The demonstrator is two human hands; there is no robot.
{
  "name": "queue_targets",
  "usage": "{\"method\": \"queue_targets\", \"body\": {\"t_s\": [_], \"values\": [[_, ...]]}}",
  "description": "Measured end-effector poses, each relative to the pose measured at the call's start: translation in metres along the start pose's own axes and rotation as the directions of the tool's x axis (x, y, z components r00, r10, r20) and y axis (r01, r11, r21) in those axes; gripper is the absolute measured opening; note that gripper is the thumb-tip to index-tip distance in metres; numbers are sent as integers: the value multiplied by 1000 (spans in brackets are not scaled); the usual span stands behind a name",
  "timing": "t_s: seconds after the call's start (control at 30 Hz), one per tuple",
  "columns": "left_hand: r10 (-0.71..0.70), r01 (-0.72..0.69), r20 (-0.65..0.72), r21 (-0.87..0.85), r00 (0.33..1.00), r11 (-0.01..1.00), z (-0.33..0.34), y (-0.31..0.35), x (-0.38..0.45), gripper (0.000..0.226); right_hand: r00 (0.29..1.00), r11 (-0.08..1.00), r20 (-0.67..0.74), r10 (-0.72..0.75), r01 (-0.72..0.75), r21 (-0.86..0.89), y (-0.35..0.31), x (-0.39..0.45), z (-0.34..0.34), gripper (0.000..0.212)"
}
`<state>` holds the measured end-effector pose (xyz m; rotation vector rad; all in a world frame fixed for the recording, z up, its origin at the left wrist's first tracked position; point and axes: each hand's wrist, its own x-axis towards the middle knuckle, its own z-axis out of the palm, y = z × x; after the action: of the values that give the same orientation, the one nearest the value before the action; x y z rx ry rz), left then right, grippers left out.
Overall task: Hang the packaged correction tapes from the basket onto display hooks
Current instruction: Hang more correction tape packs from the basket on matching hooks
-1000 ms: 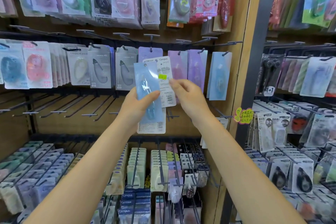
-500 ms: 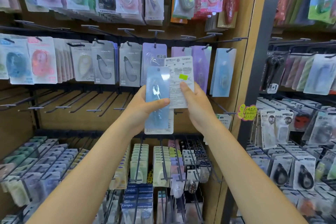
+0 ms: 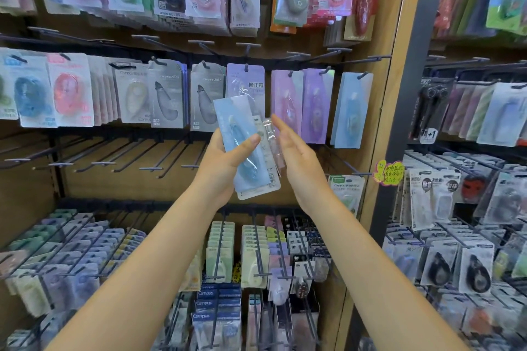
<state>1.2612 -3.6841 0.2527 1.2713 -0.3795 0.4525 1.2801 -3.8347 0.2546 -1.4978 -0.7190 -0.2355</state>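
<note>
Yellow handwritten sticker (image 3: 390,173) on wooden upright (image 3: 382,134), navy Campus packs (image 3: 216,298) low down, dark post (image 3: 405,111)

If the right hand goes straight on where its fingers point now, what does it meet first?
Probably the pink packet hanging on the middle row. The right hand points up and toward the rack, its fingertips just below that packet. Depth is unclear, so the gap cannot be judged.

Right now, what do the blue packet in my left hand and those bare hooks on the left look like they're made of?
The blue packet, gripped by the left hand, looks like a matte blue card under a clear plastic blister; glare on the bulge suggests glossy film. The bare hooks look like thin dark metal wire, probably coated: slim, straight and dull. Neither can be confirmed by sight alone.
</note>
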Motion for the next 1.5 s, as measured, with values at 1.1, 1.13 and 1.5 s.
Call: {"method": "queue_targets", "body": {"t_s": [1.1,1.13,1.5], "values": [[-251,273,-111,272,961,923,26,-96,-63,41,869,931,-347,353,-288,226,122,-111,-68,28],[-254,278,-119,283,960,918,26,-100,-65,39,864,931,-355,357,-296,216,125,-113,-69,28],[-264,281,-109,198,958,939,31,-111,-73,15,893,964,-362,267,-244,110,126,-86,-70,25]]}}
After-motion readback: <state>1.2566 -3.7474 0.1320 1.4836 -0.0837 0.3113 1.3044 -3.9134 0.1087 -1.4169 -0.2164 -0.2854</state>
